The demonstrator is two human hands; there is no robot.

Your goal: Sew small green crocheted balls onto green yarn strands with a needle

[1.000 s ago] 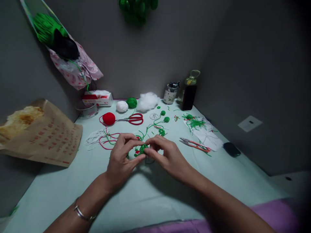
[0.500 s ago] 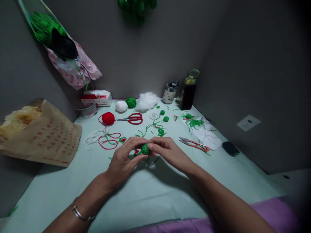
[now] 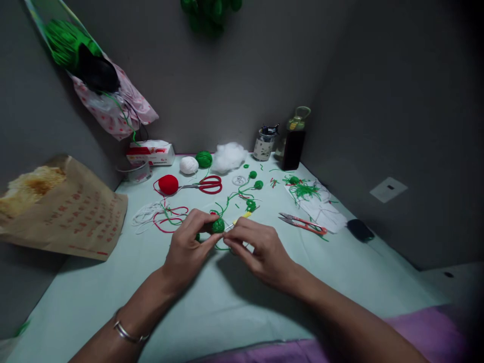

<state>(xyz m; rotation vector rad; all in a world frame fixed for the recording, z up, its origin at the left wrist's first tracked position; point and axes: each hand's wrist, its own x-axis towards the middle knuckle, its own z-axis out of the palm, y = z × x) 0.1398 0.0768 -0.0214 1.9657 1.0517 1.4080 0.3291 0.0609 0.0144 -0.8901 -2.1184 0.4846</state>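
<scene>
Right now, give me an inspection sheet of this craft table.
Surface: pale green table cover, with craft things crowded at the far end.
Job's things: small green crocheted ball; yellow-handled crochet hook, its tip at the ball.
Clutter: red-handled scissors, red yarn ball, white yarn ball, white stuffing tuft, orange thread snips, green yarn scraps, brown paper bag.
Grips: left hand pinches the ball; right hand holds the hook.
Cables: nothing seen; only loose red and white yarn strands.
Surroundings: grey walls; floral cloth bag hanging at left; dark bottle in the corner.
</scene>
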